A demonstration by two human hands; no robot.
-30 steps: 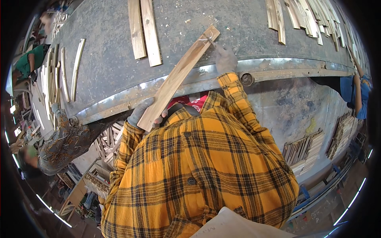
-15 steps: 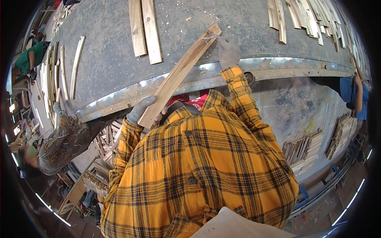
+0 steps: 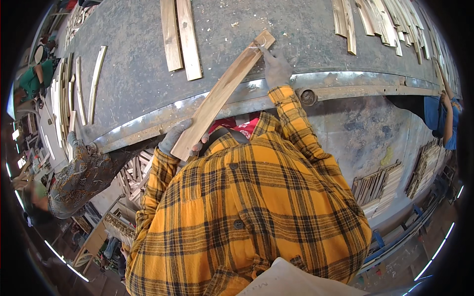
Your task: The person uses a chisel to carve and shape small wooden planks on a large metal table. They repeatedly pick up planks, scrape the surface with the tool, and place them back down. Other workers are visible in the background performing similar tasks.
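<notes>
A long wooden plank (image 3: 222, 93) slants across the table's near edge, its far end over the tabletop. My left hand (image 3: 177, 137), in a grey glove, grips the near end, with bare fingertips showing past the plank's right edge. At the far end is a curved white mark (image 3: 259, 44). My right hand (image 3: 278, 68), gloved too, is closed, with the index finger reaching to that mark. Whatever it may pinch is too small to make out.
Two planks (image 3: 187, 39) lie beyond on the dark worktable (image 3: 128, 64), with its metal edge (image 3: 345, 79). More planks (image 3: 390, 24) lie far right, and strips (image 3: 66, 98) at left. A patterned sleeve (image 3: 81, 172) is at left, a person in blue (image 3: 437, 116) at right.
My right hand has shifted slightly left and nearer, its fingertip now over the plank's far end by the white mark. My left hand and the plank stay almost still.
</notes>
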